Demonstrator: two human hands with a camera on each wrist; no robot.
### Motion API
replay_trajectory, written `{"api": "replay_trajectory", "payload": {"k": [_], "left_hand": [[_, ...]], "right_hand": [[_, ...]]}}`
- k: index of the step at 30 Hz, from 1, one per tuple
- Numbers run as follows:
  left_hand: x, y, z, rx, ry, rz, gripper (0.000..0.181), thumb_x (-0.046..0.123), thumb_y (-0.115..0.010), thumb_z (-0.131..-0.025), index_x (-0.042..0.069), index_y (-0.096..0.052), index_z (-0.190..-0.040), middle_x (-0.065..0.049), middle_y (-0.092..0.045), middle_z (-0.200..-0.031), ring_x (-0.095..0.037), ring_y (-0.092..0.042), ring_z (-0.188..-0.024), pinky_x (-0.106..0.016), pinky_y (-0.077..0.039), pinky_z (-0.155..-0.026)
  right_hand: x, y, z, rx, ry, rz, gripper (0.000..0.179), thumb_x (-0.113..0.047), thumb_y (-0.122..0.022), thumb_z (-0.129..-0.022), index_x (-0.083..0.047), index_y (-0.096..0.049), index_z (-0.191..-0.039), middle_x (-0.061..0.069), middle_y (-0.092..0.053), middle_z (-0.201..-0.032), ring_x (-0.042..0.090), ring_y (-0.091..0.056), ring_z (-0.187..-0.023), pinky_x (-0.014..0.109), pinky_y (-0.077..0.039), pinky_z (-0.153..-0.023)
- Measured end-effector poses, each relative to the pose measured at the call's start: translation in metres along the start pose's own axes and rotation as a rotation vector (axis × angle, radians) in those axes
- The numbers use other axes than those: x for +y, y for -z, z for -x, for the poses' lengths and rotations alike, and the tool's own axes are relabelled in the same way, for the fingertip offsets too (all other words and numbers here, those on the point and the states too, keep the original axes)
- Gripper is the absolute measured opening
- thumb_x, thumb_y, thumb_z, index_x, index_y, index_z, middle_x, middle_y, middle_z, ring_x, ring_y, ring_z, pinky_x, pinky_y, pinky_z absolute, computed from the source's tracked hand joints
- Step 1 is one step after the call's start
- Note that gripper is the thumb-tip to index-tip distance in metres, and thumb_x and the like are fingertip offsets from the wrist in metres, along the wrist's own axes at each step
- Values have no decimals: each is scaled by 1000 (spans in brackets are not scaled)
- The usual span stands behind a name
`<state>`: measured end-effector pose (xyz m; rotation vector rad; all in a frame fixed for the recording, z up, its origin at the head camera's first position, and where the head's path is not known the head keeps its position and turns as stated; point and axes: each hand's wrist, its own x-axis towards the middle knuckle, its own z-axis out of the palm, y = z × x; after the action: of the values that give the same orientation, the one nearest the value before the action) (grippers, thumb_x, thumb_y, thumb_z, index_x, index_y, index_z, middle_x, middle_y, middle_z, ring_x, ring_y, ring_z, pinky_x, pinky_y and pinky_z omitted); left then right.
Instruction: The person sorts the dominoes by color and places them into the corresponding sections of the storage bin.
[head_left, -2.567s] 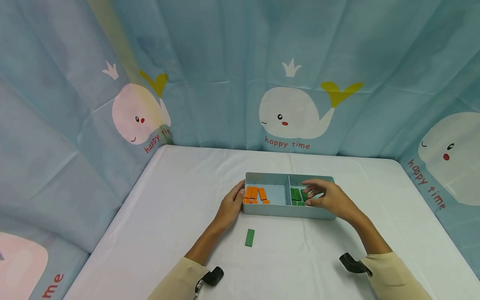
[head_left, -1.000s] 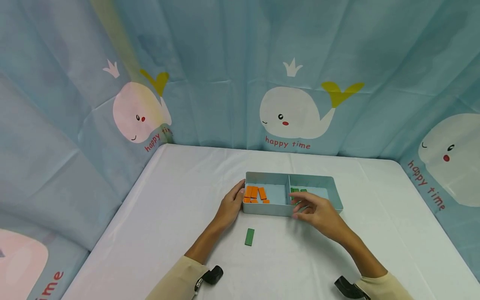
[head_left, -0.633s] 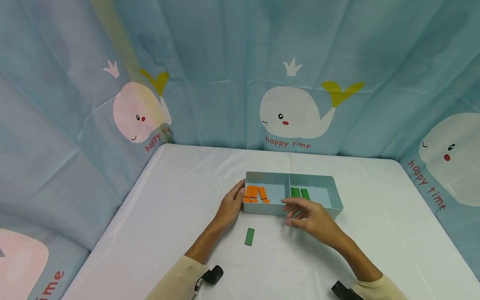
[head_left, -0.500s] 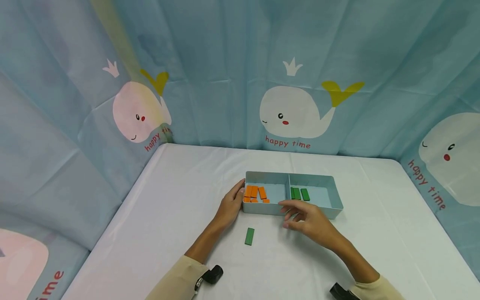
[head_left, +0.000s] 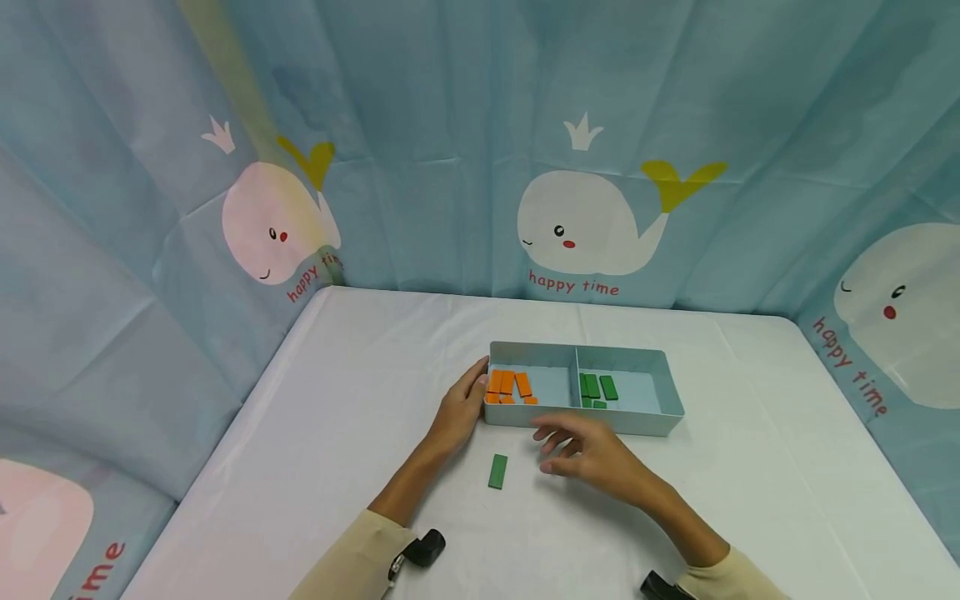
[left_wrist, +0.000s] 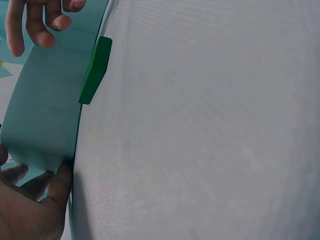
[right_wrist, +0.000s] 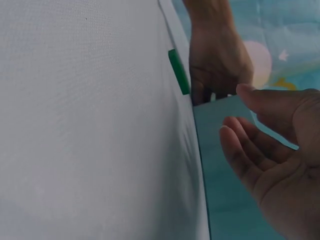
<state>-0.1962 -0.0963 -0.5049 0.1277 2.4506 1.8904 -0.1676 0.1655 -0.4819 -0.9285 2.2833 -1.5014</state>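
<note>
A light blue-green two-compartment box (head_left: 630, 423) lies lengthwise on the table. Orange rectangular blocks (head_left: 522, 384) fill part of its left compartment; green blocks (head_left: 608, 387) lie in the right one. My left hand (head_left: 456, 417) rests against the box's left end, fingers fairly straight along the wall. A single green block (head_left: 497, 472) lies on the white cloth in front of the box. To its right hovers my right hand (head_left: 592, 454), thumb and fingers apart, holding nothing. In the right wrist view, a gap shows between the thumb (right_wrist: 270, 102) and the bent fingers.
A white cloth (head_left: 360, 358) covers the table. Behind and to the left hang blue curtains (head_left: 435, 225) printed with whales. Each sleeve carries a black wrist camera, one (head_left: 425, 548) on the left and one (head_left: 663, 586) on the right.
My right hand has left the box's right compartment and come forward and left, toward the loose green block. The left hand stays at the box's end.
</note>
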Motion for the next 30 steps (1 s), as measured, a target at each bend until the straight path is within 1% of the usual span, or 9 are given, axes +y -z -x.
{"api": "replay_trajectory", "payload": {"k": [10, 14, 22, 26, 30], "left_hand": [[-1, 0, -1, 7, 15, 3, 53, 36, -42, -116, 20, -37, -167, -6, -39, -170, -30, -31, -160, -56, -23, -131], [0, 0, 0, 9, 13, -6, 53, 36, -42, -116, 20, -37, -167, -6, -40, -169, -30, -32, -159, -56, -23, -131], [0, 0, -1, 11, 0, 2, 54, 34, -42, -116, 16, -37, -167, -7, -41, -169, -30, -32, -159, -56, -23, -131], [0, 0, -1, 12, 6, 4, 54, 36, -42, -116, 18, -37, -167, -5, -41, -169, -29, -32, -159, -55, -23, -131], [-1, 0, -1, 10, 8, 10, 53, 37, -42, -116, 20, -37, -167, -4, -41, -169, -28, -32, -159, -54, -23, -132]], "right_hand": [[0, -11, -6, -59, -34, -13, 61, -14, -88, -89, -4, -63, -144, 15, -73, -126, 31, -74, -105, 29, -62, -85], [-1, -14, -9, -78, -41, -2, 63, -16, -88, -89, -5, -62, -145, 14, -73, -126, 28, -74, -105, 29, -62, -86], [-4, -21, -13, -98, -82, -4, 62, -14, -87, -90, -6, -62, -145, 11, -74, -125, 25, -74, -103, 28, -62, -84], [-3, -25, -15, -116, -105, -25, 61, -13, -86, -90, -6, -61, -146, 10, -73, -124, 25, -75, -104, 26, -62, -84], [-2, -27, -18, -128, -110, -33, 61, -13, -86, -91, -7, -60, -147, 10, -73, -125, 26, -75, -106, 25, -62, -86]]}}
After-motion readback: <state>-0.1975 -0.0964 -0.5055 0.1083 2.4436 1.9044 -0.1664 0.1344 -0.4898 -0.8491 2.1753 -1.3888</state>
